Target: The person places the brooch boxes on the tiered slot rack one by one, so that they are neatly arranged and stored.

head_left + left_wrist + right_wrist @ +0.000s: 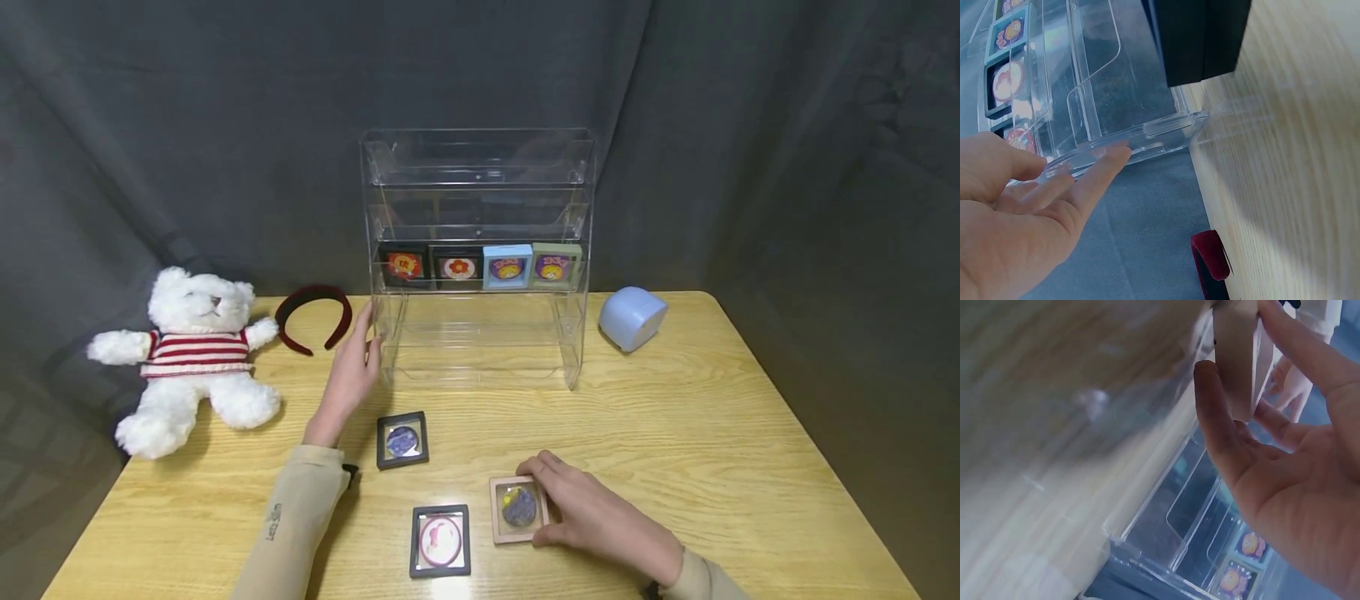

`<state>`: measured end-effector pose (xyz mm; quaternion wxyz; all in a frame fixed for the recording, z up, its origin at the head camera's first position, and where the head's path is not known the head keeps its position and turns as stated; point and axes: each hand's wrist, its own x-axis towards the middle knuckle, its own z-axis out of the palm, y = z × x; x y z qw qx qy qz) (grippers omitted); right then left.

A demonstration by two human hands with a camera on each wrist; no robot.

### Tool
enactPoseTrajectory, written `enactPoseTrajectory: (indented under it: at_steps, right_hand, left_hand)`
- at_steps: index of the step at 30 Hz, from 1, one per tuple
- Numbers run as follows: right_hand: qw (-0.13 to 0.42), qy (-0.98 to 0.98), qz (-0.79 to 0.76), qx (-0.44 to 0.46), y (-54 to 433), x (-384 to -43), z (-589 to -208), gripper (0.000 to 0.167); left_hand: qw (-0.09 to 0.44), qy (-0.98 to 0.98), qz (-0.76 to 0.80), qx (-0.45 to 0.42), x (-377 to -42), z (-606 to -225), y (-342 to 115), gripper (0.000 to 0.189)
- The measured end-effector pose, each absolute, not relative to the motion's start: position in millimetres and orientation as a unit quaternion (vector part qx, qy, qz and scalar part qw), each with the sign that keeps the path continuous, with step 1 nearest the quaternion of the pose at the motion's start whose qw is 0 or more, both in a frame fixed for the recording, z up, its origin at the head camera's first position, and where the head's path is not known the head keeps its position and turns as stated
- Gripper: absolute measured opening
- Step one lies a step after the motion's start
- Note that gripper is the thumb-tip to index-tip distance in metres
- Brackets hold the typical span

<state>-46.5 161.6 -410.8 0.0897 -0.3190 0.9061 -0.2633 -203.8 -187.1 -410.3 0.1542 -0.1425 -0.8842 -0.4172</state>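
Note:
My right hand [592, 508] grips a pink square display frame [497, 512] by its right side, thumb at the near edge and fingers at the far edge. Behind its clear window is a round purple badge with a yellow spot. In the right wrist view the frame [1238, 362] appears edge-on between thumb and fingers. My left hand [351, 375] rests its extended fingers against the left side of a clear tiered display rack [480, 379]; the left wrist view shows the fingertips along the rack's side edge [1166, 134]. Two black display frames with round badges, one farther [381, 442] and one nearer [440, 572], lie on the table.
One rack tier holds two black frames [405, 267], a light blue frame [507, 268] and a green frame [557, 267]. A white teddy bear [197, 354] and dark red headband [315, 292] sit at left. A light blue rounded object [630, 317] stands right of the rack.

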Motion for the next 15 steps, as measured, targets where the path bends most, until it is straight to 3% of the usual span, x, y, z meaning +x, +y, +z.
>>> enactPoseTrajectory:
  at_steps: [15]
  right_hand:
    - [0.033, 0.908, -0.312, -0.278, 170, -63, -402, 0.036]
  left_hand:
    - [0.151, -0.888, -0.41, -0.14, -204, -411, -187, 0.062]
